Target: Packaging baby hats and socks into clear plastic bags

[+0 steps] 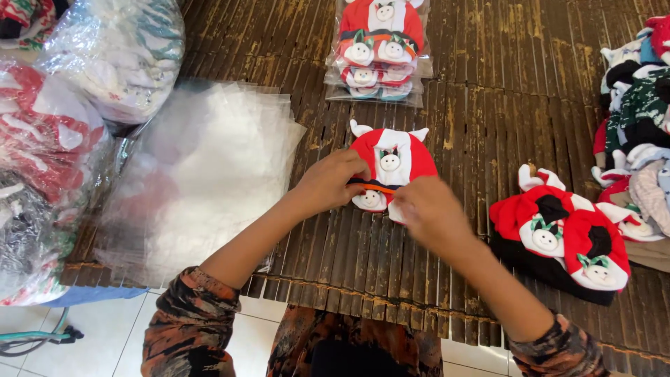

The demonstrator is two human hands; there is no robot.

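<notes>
Left hand [333,180] and right hand [427,211] both pinch the lower edge of a red hat [401,157] lying flat on the mat [488,84], clear bags [209,167] just left.

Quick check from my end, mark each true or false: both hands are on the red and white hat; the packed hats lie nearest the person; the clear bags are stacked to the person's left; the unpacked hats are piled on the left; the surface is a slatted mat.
1. Both hands are on the red and white hat. True: left hand and right hand touch its lower edge.
2. The packed hats lie nearest the person. False: they lie at the far edge.
3. The clear bags are stacked to the left. True.
4. The unpacked hats are piled on the left. False: on the right.
5. The surface is a slatted mat. True.
</notes>
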